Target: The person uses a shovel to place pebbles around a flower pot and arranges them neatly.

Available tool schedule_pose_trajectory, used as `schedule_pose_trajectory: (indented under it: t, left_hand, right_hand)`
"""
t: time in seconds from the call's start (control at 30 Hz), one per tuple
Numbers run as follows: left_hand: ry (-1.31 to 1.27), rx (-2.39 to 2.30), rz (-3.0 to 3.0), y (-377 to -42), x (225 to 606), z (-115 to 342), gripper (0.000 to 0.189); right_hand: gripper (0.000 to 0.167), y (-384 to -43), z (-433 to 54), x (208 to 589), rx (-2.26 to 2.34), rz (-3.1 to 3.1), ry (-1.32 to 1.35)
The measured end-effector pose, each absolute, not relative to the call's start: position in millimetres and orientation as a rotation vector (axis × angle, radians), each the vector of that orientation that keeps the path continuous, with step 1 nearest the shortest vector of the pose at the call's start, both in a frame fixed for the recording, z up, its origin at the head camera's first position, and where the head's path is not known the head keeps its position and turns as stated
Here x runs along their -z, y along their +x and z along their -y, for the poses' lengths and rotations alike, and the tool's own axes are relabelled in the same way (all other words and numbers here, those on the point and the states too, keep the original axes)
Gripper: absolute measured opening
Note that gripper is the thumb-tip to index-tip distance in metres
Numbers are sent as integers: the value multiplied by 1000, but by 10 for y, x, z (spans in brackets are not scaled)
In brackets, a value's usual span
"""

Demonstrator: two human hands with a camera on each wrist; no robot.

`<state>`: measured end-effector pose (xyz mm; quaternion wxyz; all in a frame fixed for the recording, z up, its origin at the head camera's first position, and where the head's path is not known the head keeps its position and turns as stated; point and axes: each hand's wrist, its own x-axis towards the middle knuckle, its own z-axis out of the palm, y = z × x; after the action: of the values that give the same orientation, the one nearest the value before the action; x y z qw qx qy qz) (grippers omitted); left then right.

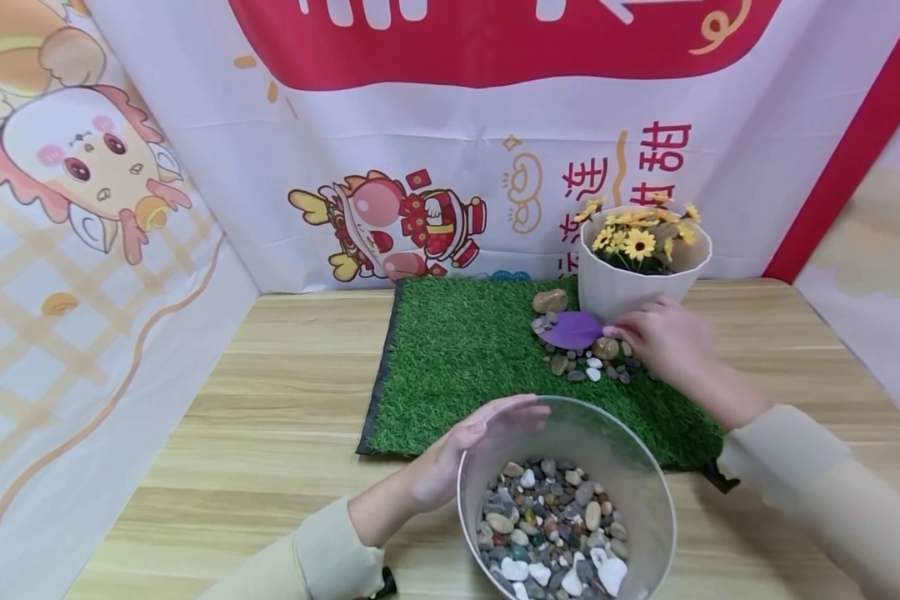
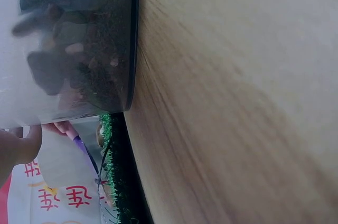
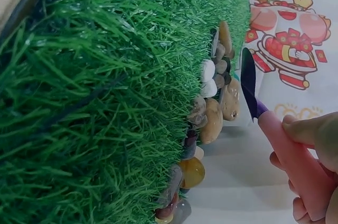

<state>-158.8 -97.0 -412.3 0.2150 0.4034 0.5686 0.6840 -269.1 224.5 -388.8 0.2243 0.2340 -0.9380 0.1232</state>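
My right hand point(image 1: 663, 337) grips the pink handle of a small trowel point(image 3: 296, 166). Its purple blade point(image 1: 573, 331) is over the turf beside the flower pot, with small grey pebbles point(image 1: 543, 322) at the tip. More pebbles point(image 1: 594, 364), white, brown and grey, lie on the green turf mat point(image 1: 457, 358) under and in front of the blade. Against the clear bucket point(image 1: 648, 475) rests my left hand point(image 1: 457, 454), its fingers extended along the far-left wall near the rim. Inside the bucket is a layer of mixed pebbles point(image 1: 547, 525).
A white pot point(image 1: 607, 287) of yellow flowers point(image 1: 640, 243) stands at the mat's far right corner. Behind the wooden table point(image 1: 270, 400) hangs a printed cloth point(image 1: 255, 167). One larger brown stone point(image 1: 550, 301) sits left of the pot.
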Motion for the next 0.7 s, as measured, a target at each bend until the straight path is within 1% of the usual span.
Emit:
schedule_pose_trajectory:
  t: [0.47, 0.7]
  left_hand:
    - [1117, -1897, -1576, -1580, 4115, 971, 72]
    - [1121, -1893, -1583, -1582, 4120, 974, 72]
  right_hand:
    - [15, -2800, -2188, 3955, -215, 2377, 717]
    - [16, -2765, -2216, 3987, -212, 2259, 754]
